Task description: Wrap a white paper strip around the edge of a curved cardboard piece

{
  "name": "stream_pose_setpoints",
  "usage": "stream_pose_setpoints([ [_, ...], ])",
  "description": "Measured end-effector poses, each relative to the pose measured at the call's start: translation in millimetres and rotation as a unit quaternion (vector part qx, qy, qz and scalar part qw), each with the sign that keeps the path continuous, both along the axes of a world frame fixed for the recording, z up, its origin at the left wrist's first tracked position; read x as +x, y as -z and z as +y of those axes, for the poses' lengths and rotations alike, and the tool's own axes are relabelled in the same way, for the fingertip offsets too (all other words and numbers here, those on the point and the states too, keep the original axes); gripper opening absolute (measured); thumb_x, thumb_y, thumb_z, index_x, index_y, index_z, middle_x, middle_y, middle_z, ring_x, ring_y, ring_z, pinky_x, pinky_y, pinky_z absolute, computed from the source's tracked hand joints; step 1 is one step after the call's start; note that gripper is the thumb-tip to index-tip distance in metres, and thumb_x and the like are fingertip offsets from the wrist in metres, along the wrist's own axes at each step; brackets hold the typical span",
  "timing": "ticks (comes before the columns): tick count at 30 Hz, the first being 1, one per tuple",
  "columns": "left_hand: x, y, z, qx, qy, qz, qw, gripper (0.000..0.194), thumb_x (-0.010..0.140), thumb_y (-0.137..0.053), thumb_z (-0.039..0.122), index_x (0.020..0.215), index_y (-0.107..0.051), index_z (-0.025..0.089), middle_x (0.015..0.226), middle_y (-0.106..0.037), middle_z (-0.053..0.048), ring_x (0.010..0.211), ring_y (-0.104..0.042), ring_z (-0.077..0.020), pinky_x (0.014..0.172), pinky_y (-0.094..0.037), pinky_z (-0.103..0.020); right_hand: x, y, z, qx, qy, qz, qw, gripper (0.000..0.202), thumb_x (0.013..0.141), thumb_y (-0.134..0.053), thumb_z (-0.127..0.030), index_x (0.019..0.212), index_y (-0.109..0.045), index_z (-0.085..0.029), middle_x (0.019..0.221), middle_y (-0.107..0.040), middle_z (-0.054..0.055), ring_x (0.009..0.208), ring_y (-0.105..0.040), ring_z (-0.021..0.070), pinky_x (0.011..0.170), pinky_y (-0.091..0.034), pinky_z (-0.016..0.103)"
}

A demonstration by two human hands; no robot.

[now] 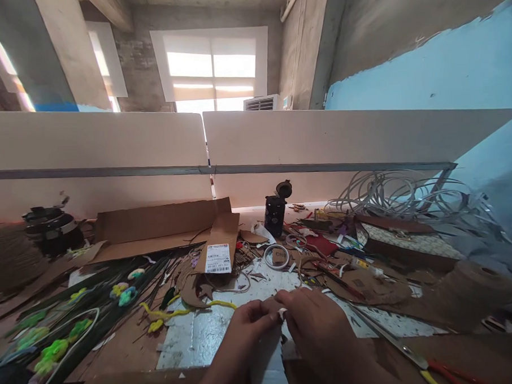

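Observation:
My left hand (254,323) and my right hand (319,322) meet close together over the table's near middle, fingers bent and pinched. Between the fingertips shows a small white bit (282,312); the rest of what they hold is hidden by the fingers. A yellow fuzzy strand (222,303) reaches up beside my left hand; I cannot tell whether it is held. Under the hands lies a scuffed white board (194,334). To the right of my right hand rest scissors (405,347) with red and yellow handles.
A cardboard box (155,224), a roll of tape (276,257) and a black lidded container (275,214) stand farther back. Fuzzy flowers (53,353) lie left. A twine spool (476,295), patterned bag (406,242) and coiled clear tubing (392,191) are right, among cardboard scraps.

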State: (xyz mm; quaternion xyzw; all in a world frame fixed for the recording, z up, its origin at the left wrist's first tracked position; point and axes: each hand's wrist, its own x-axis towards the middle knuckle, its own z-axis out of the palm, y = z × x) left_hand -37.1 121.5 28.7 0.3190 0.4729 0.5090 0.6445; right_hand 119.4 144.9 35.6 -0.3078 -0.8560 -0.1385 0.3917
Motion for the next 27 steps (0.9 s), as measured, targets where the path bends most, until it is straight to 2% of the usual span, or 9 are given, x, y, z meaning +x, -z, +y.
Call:
stream_pose_setpoints([
  [2, -0.2, 2.2, -0.1, -0.011, -0.002, -0.006, 1.0, 0.029, 0.055, -0.086, 0.03, 0.067, -0.065, 0.015, 0.063, -0.064, -0.002, 0.059, -0.055, -0.015, 0.061, -0.04, -0.026, 3.7, -2.3, -0.3, -0.047, -0.009, 0.008, 0.999, 0.025, 0.089, -0.043, -0.005, 0.105, -0.056, -0.02, 0.082, -0.067, 0.004, 0.074, -0.061, 0.0227, 0.067, -0.041, 0.033],
  [4, -0.4, 6.4, 0.3, -0.016, -0.003, -0.01, 1.0, 0.029, 0.056, -0.086, 0.03, 0.07, -0.064, 0.016, 0.062, -0.063, -0.001, 0.056, -0.055, -0.0143, 0.059, -0.039, -0.025, 9.9, -9.4, 0.1, -0.156, -0.017, 0.017, 0.988, 0.025, 0.085, -0.052, -0.007, 0.103, -0.059, -0.022, 0.091, -0.068, 0.004, 0.083, -0.061, 0.0231, 0.071, -0.042, 0.032],
  [7, -3.2, 12.9, 3.1, -0.003, 0.001, 0.002, 1.0, 0.03, 0.059, -0.085, 0.032, 0.073, -0.062, 0.017, 0.064, -0.062, 0.0, 0.055, -0.053, -0.0137, 0.057, -0.037, -0.025, 22.4, -25.1, 4.1, -0.365, -0.039, 0.04, 0.929, 0.019, 0.078, -0.066, -0.013, 0.095, -0.065, -0.022, 0.095, -0.067, 0.002, 0.088, -0.061, 0.0209, 0.076, -0.044, 0.031],
  [10, -9.5, 14.0, 7.0, 0.052, 0.041, 0.069, 0.995, 0.029, 0.064, -0.082, 0.036, 0.072, -0.062, 0.018, 0.066, -0.06, 0.0, 0.06, -0.051, -0.0142, 0.059, -0.036, -0.025, 32.0, -34.1, 11.8, -0.465, -0.085, 0.063, 0.879, 0.012, 0.088, -0.062, -0.028, 0.091, -0.071, -0.021, 0.091, -0.068, 0.003, 0.087, -0.062, 0.0203, 0.078, -0.045, 0.031],
  [13, -15.1, 8.9, 8.4, 0.11, 0.105, 0.16, 0.975, 0.024, 0.069, -0.077, 0.036, 0.072, -0.061, 0.018, 0.068, -0.059, 0.0, 0.066, -0.05, -0.0164, 0.064, -0.037, -0.027, 34.1, -29.5, 17.3, -0.503, -0.102, 0.064, 0.856, 0.027, 0.094, -0.053, -0.035, 0.089, -0.074, -0.02, 0.087, -0.066, 0.004, 0.085, -0.062, 0.0207, 0.077, -0.044, 0.032],
  [16, -16.6, 3.1, 6.7, 0.143, 0.134, 0.211, 0.958, 0.017, 0.071, -0.071, 0.032, 0.071, -0.06, 0.019, 0.072, -0.058, 0.0, 0.074, -0.051, -0.019, 0.069, -0.038, -0.028, 31.2, -20.7, 16.6, -0.519, -0.095, 0.059, 0.848, 0.024, 0.091, -0.057, -0.034, 0.082, -0.075, -0.021, 0.083, -0.064, 0.003, 0.081, -0.06, 0.0195, 0.073, -0.043, 0.03],
  [20, -15.5, -1.0, 4.1, 0.159, 0.132, 0.22, 0.953, 0.013, 0.074, -0.069, 0.03, 0.073, -0.061, 0.02, 0.077, -0.06, -0.001, 0.079, -0.053, -0.0201, 0.073, -0.039, -0.028, 28.1, -20.8, 13.2, -0.517, -0.078, 0.067, 0.85, 0.009, 0.08, -0.066, -0.022, 0.074, -0.072, -0.02, 0.079, -0.061, 0.001, 0.079, -0.058, 0.0179, 0.069, -0.041, 0.026],
  [23, -16.1, -3.3, 2.9, 0.163, 0.134, 0.188, 0.959, 0.008, 0.076, -0.065, 0.02, 0.085, -0.065, 0.019, 0.087, -0.065, -0.002, 0.088, -0.057, -0.0212, 0.077, -0.041, -0.029, 30.1, -26.4, 15.5, -0.506, -0.065, 0.079, 0.856, 0.01, 0.08, -0.063, -0.02, 0.072, -0.068, -0.019, 0.078, -0.059, 0.001, 0.076, -0.057, 0.0173, 0.066, -0.041, 0.026],
  [27, -16.9, -4.4, 1.7, 0.146, 0.14, 0.09, 0.975, 0.057, 0.074, -0.063, 0.012, 0.128, -0.055, 0.025, 0.099, -0.068, -0.004, 0.088, -0.063, -0.0211, 0.073, -0.044, -0.028, 35.1, -29.0, 19.5, -0.491, -0.043, 0.108, 0.863, 0.012, 0.082, -0.062, -0.024, 0.074, -0.067, -0.018, 0.078, -0.059, 0.002, 0.072, -0.054, 0.0169, 0.063, -0.039, 0.026],
])
